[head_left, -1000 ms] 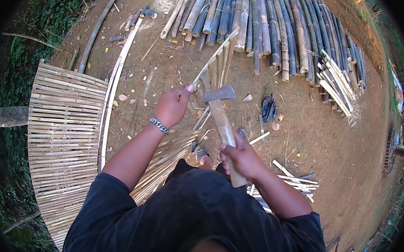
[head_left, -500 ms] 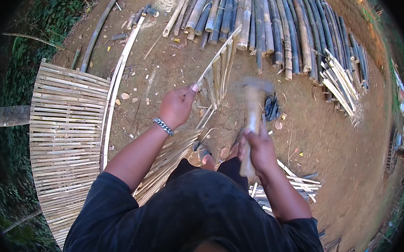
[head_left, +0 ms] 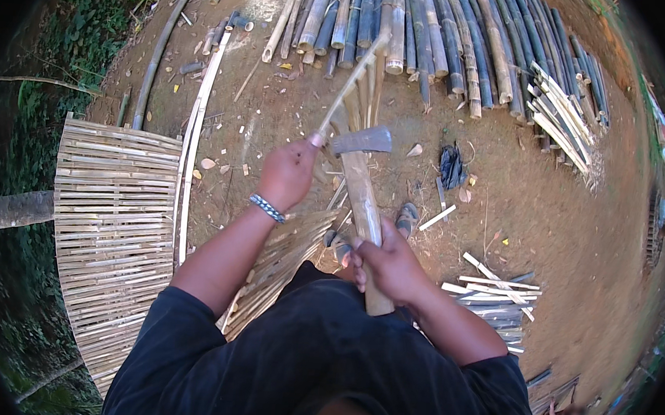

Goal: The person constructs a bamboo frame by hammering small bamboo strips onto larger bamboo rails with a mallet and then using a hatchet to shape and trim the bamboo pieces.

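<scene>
My right hand [head_left: 392, 264] is wrapped round the wooden handle of a hatchet [head_left: 364, 198]. The hatchet's metal head is up and away from me, close to the right of my left hand [head_left: 287, 175]. With closed fingers, my left hand grips the near end of a thin bamboo strip [head_left: 348, 90]. This strip slants away along the top of a bamboo slat panel [head_left: 279, 254], which stands on edge between my arms and looks blurred. Whether the hatchet head touches the strip, I cannot tell.
A finished-looking bamboo slat panel [head_left: 116, 215] lies at the left, with long pale strips [head_left: 197, 113] beside it. Bamboo poles [head_left: 395, 27] are piled at the far side. Split pieces [head_left: 496, 296] lie at the right, and a black plastic bag [head_left: 451, 167] sits ahead.
The hatchet has swung left with my right hand, from apart from the strip to close beside my left hand. My left hand keeps its grip on the strip.
</scene>
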Available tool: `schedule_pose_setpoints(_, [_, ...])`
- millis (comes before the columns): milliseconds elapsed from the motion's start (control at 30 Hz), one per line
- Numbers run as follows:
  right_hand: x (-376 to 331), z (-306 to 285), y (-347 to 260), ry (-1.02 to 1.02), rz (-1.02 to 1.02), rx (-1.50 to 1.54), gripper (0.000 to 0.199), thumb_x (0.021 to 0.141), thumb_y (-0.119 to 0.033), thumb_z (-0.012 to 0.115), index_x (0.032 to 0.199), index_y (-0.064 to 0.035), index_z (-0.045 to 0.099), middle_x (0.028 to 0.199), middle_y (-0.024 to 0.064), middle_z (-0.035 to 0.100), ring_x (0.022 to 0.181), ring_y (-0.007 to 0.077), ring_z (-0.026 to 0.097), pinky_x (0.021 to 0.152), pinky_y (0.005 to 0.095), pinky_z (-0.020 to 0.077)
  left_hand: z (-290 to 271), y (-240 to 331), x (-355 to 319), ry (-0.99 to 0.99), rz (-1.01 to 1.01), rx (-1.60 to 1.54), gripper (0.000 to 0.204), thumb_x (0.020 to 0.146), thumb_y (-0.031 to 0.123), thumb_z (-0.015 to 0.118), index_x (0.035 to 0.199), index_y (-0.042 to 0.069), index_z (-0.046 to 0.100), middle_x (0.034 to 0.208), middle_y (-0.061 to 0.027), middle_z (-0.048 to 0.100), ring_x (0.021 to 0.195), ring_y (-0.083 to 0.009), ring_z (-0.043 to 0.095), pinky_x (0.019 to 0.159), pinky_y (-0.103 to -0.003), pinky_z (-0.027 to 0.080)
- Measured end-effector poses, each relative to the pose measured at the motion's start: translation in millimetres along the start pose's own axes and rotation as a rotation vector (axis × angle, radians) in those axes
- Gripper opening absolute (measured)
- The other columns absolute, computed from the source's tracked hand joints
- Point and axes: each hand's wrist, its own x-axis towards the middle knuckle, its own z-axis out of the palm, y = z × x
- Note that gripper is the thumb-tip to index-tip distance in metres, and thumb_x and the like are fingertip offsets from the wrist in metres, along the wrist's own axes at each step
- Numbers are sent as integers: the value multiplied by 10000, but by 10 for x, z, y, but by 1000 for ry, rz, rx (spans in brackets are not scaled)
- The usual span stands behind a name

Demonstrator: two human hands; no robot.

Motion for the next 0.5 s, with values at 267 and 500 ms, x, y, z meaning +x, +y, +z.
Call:
schedule_pose_setpoints(267, [145,10,33,532,-287,133,97,1032,-116,464,1097,-57,422,765,80,581,546,179,596,478,340,520,-72,-121,48,-15,3,-15,595,1050,467,510,751,-39,599,606,-202,513,551,-312,466,576,-429,416])
schedule_pose_setpoints(500, [53,-73,37,368,-121,62,125,1031,-135,506,1100,-64,430,797,74,579,528,169,568,490,322,527,-153,-174,101,-29,-1,13,575,1042,483,492,827,-13,685,687,-262,599,641,-438,594,615,-476,466])
